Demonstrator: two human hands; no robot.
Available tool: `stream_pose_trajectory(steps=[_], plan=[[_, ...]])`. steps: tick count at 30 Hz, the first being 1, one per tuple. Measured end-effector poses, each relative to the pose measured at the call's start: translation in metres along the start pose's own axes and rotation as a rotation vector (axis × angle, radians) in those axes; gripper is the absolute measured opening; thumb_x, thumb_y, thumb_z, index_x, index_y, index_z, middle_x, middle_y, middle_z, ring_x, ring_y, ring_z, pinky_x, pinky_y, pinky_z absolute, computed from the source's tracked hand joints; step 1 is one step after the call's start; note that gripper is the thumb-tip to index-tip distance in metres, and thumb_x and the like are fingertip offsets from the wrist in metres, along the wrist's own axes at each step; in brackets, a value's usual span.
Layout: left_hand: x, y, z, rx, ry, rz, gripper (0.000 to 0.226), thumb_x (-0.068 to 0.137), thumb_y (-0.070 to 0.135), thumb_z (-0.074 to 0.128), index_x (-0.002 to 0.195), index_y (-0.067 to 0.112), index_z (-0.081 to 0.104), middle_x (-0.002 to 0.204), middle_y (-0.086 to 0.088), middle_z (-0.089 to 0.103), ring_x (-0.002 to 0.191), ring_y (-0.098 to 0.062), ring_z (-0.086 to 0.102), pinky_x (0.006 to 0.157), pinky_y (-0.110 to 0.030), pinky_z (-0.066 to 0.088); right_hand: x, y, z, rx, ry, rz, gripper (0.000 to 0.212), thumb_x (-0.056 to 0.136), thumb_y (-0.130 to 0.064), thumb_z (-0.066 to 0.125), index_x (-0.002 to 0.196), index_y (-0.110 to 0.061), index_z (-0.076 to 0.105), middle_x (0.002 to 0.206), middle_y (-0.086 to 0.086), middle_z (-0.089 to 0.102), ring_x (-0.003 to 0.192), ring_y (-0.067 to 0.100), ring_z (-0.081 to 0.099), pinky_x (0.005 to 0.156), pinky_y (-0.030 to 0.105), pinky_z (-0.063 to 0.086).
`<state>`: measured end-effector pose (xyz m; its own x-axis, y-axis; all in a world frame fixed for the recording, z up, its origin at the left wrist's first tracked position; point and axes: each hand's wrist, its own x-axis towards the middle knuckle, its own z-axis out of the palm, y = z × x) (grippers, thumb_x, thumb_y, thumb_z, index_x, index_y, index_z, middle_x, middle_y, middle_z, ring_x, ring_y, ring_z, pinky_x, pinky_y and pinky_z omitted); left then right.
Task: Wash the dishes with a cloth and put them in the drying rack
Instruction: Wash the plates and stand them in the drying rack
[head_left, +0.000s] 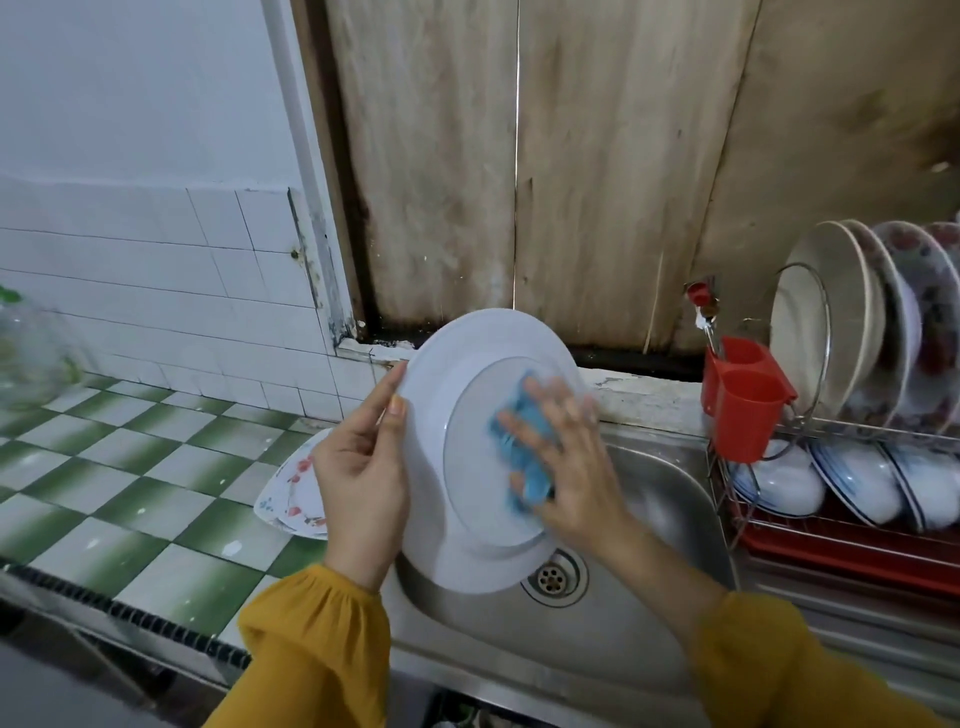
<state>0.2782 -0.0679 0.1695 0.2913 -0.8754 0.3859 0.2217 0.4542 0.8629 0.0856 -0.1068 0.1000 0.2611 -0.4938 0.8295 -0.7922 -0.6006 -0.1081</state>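
My left hand (358, 467) grips the white plate (452, 415) at its 9 o'clock rim, thumb on the near face and fingers wrapped round the edge. My right hand (566, 457) lies flat on the blue cloth (524, 447) — fingers straight and spread, pressing it against the plate's centre. The plate stands tilted over the sink (649, 519), lower edge near the drain (553, 576). At its 9 o'clock, a floral plate (291, 488) rests on the checked counter (130, 467). At 3 o'clock — the drying rack (857, 431), holding plates and bowls, with a red cutlery holder (743, 410).

Single head-worn wide-angle view, forward and downward, close above the sink (670, 499)
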Motion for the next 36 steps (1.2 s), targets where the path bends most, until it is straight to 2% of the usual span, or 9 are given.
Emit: stream_pose_trajectory(steps=[2, 4, 7, 10, 15, 19, 25, 32, 36], plan=[[-0.001, -0.001, 0.002, 0.032, -0.049, 0.022, 0.028, 0.097, 0.009, 0.055, 0.109, 0.03, 0.069, 0.112, 0.009, 0.072, 0.111, -0.015, 0.065, 0.1, -0.034, 0.051, 0.019, 0.01, -0.005, 0.157, 0.136, 0.386, 0.05, 0.1, -0.053, 0.031, 0.148, -0.038, 0.032, 0.16, -0.004, 0.021, 0.15, 0.023, 0.006, 0.114, 0.064, 0.016], [-0.004, -0.002, 0.011, 0.076, -0.091, 0.052, 0.03, 0.096, 0.008, 0.054, 0.11, 0.03, 0.069, 0.111, 0.011, 0.071, 0.112, -0.012, 0.065, 0.097, -0.027, 0.05, 0.044, 0.001, -0.009, 0.196, 0.212, 0.551, 0.05, 0.098, -0.045, 0.034, 0.146, -0.032, 0.036, 0.159, -0.004, 0.026, 0.15, 0.022, 0.005, 0.116, 0.062, 0.012], [-0.005, -0.003, 0.02, 0.101, -0.129, 0.075, 0.034, 0.096, 0.0, 0.052, 0.109, 0.028, 0.066, 0.1, 0.03, 0.069, 0.105, 0.004, 0.063, 0.088, -0.011, 0.048, 0.056, -0.034, -0.007, 0.096, 0.134, 0.279, 0.053, 0.096, -0.039, 0.038, 0.147, -0.026, 0.038, 0.159, -0.002, 0.025, 0.151, 0.026, 0.004, 0.118, 0.059, 0.009], [-0.004, -0.006, 0.015, 0.115, -0.114, 0.072, 0.035, 0.096, -0.001, 0.051, 0.109, 0.028, 0.066, 0.103, 0.027, 0.068, 0.105, 0.008, 0.062, 0.086, -0.007, 0.045, 0.043, -0.04, -0.003, 0.048, 0.022, 0.045, 0.051, 0.097, -0.041, 0.038, 0.146, -0.03, 0.036, 0.159, -0.001, 0.027, 0.151, 0.027, 0.007, 0.117, 0.059, 0.012], [-0.012, -0.017, 0.018, 0.115, -0.06, 0.021, 0.033, 0.097, 0.004, 0.052, 0.111, 0.032, 0.065, 0.117, 0.009, 0.067, 0.112, 0.001, 0.061, 0.094, -0.012, 0.047, 0.065, -0.029, -0.004, 0.207, 0.182, 0.548, 0.05, 0.085, -0.036, 0.039, 0.132, -0.031, 0.055, 0.155, -0.008, 0.034, 0.15, 0.018, 0.003, 0.117, 0.061, 0.009], [-0.001, -0.018, 0.024, 0.018, 0.049, -0.001, 0.032, 0.097, 0.003, 0.052, 0.11, 0.027, 0.067, 0.117, -0.007, 0.069, 0.113, -0.017, 0.064, 0.098, -0.031, 0.051, 0.038, -0.069, 0.003, 0.088, 0.054, 0.11, 0.048, 0.088, -0.033, 0.046, 0.133, -0.024, 0.055, 0.156, -0.004, 0.034, 0.15, 0.028, 0.007, 0.117, 0.06, 0.009], [-0.003, -0.019, 0.011, -0.006, 0.097, 0.022, 0.03, 0.098, 0.007, 0.053, 0.107, 0.03, 0.069, 0.118, 0.002, 0.069, 0.117, -0.018, 0.062, 0.103, -0.041, 0.048, -0.036, -0.041, 0.031, -0.059, 0.124, -0.211, 0.035, 0.1, -0.043, 0.043, 0.128, -0.024, 0.053, 0.158, -0.004, 0.03, 0.147, 0.036, 0.021, 0.113, 0.063, 0.021], [0.005, -0.01, -0.009, -0.08, 0.095, -0.007, 0.027, 0.097, 0.008, 0.054, 0.112, 0.026, 0.069, 0.114, 0.01, 0.069, 0.112, -0.017, 0.064, 0.103, -0.038, 0.048, -0.043, 0.01, 0.022, 0.282, 0.332, 0.569, 0.037, 0.1, -0.034, 0.036, 0.135, -0.026, 0.044, 0.161, -0.009, 0.019, 0.151, 0.028, 0.005, 0.122, 0.04, 0.009], [0.001, -0.006, -0.009, -0.008, -0.03, 0.042, 0.026, 0.09, 0.02, 0.061, 0.113, 0.028, 0.072, 0.121, -0.003, 0.069, 0.121, -0.028, 0.059, 0.106, -0.048, 0.045, 0.003, 0.025, -0.001, 0.369, 0.365, 0.749, 0.043, 0.094, -0.042, 0.033, 0.135, -0.032, 0.041, 0.156, -0.014, 0.019, 0.15, 0.017, 0.003, 0.121, 0.053, 0.006]])
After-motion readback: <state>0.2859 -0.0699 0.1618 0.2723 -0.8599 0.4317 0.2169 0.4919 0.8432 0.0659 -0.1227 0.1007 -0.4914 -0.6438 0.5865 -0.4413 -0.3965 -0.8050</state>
